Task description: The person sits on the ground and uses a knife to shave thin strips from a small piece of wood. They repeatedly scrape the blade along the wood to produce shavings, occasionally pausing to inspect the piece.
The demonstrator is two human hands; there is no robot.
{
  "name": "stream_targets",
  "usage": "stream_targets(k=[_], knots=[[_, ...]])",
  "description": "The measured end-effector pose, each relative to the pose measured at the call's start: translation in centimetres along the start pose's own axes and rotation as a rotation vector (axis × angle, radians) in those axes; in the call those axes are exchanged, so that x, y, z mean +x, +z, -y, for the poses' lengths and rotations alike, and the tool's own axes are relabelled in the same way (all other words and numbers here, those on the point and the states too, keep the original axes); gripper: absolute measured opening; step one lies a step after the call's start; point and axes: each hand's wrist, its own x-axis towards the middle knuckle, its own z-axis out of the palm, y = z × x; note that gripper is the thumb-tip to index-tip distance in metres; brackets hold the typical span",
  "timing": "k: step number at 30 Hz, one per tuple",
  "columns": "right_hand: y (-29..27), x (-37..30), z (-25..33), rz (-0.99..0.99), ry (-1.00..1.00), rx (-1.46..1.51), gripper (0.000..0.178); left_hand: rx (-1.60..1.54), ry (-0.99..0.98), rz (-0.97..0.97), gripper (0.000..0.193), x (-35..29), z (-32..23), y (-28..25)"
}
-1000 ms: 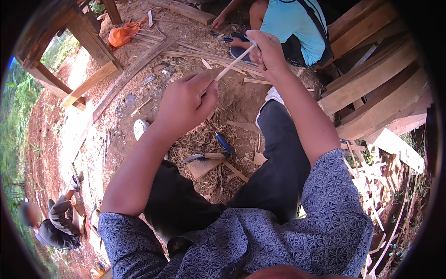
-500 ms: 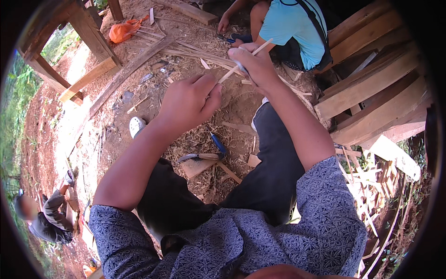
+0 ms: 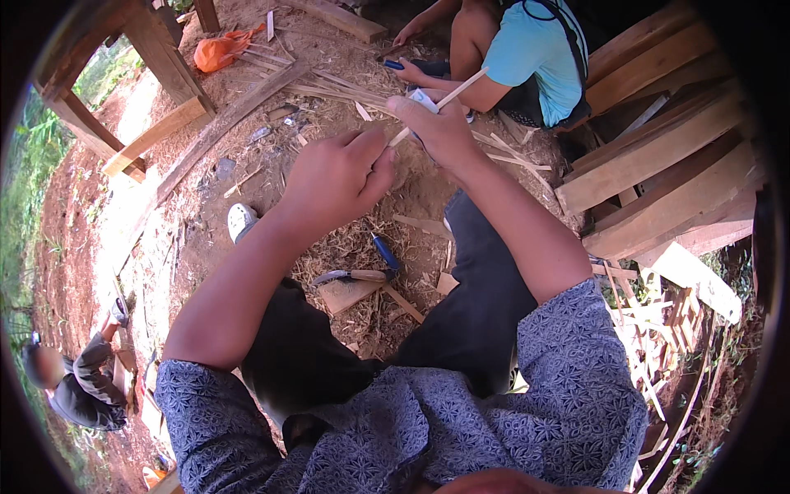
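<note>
A thin pale wooden stick (image 3: 465, 89) slants up to the right between my hands. My left hand (image 3: 337, 177) is closed on its lower end, fingers curled. My right hand (image 3: 440, 132) is closed round the stick higher up, pressing a small white, folded sheet-like piece (image 3: 424, 100) against it; its far side is hidden. The stick's tip sticks out beyond my right hand. On the ground between my legs, a knife (image 3: 354, 277) with a wooden handle lies across a wood block (image 3: 347, 298). A blue-handled tool (image 3: 385, 253) lies beside it.
A co-worker in a light blue shirt (image 3: 531, 41) crouches ahead, holding a blue-handled tool (image 3: 393, 64). Stacked planks (image 3: 658, 165) stand at right, above scrap strips (image 3: 658, 329). A long beam (image 3: 206, 156) and orange bag (image 3: 218, 53) lie left. Another person (image 3: 86, 387) sits far left.
My right hand has slid down the stick toward my left hand, baring more of the tip and the white piece. My left hand stays nearly still. The co-worker's blue-handled tool has shifted slightly.
</note>
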Motion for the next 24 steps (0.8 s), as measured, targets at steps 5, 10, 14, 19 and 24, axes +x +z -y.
stream_targets(k=[5, 10, 14, 19, 24], knots=[[-5.2, 3.4, 1.3, -0.056, 0.257, 0.211, 0.030, 0.000, 0.019, -0.020, 0.014, 0.3, 0.1, 0.1], [-0.9, 2.1, 1.9, -0.015, 0.098, 0.160, 0.031, -0.029, -0.006, -0.053, 0.013, 0.7, 0.2, -0.1], [-2.3, 1.7, 2.9, -0.079, 0.204, 0.221, 0.035, -0.036, -0.011, -0.041, 0.012, 0.7, -0.6, -0.3], [-3.2, 3.5, 1.5, -0.106, 0.165, 0.093, 0.035, -0.011, -0.041, -0.063, 0.012, 0.4, -0.1, -0.3], [0.5, 0.5, 1.6, 0.017, 0.002, 0.052, 0.029, -0.026, 0.002, -0.047, 0.011, 0.3, -0.2, 0.1]])
